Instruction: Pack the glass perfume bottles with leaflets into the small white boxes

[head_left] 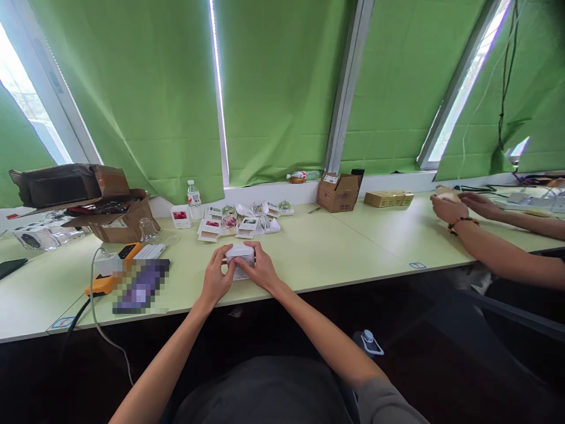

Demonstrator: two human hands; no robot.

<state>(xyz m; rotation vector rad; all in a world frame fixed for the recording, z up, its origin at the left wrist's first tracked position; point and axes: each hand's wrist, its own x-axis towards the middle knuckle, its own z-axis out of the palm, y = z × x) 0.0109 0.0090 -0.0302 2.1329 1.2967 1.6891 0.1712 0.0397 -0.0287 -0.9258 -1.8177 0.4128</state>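
Pale-green table (353,247): white box (241,254), print unreadable.

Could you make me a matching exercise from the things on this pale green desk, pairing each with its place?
Things:
1. small white box
2. clear plastic water bottle
3. small open brown cardboard box
4. orange handheld device

Places:
A. at the sill, right of centre
B. between the left hand and right hand
C. left, near the desk's front edge
D. upright at the green curtain's foot

Pairs: 1-B, 2-D, 3-A, 4-C

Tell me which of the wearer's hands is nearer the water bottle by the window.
Left. The left hand grips the small white box on the side below the water bottle; the right hand holds the box's far side, farther away.
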